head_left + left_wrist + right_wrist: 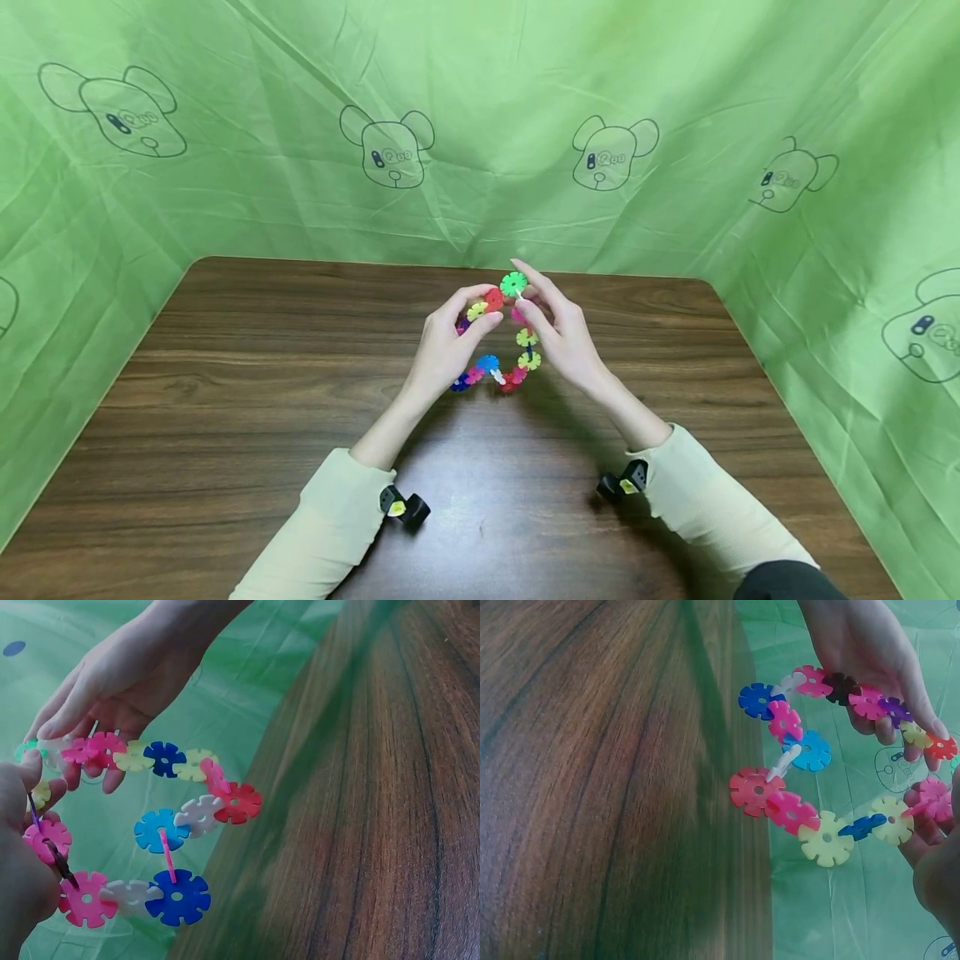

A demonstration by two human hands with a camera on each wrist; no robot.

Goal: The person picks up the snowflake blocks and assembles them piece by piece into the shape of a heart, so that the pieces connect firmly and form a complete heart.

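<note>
Many-coloured notched interlocking discs, linked edge to edge, form a ring-shaped chain (178, 898) held up over the far part of the table. My left hand (442, 346) pinches one stretch near a red disc (493, 298) and a yellow one, thumb in front and fingers behind. A green disc (513, 284) stands at the top between both hands, right beside the red disc. My right hand (562, 337) pinches the chain next to the green disc, at a white disc, its index finger raised. The lower part of the chain, with a light-blue disc (807, 751), hangs below the hands.
A dark wood-grain table (262, 400) spreads beneath the hands. Green cloth (495, 75) with printed bear heads hangs behind it and at both sides. A small black camera (405, 508) sits at the left wrist, another camera (622, 483) at the right.
</note>
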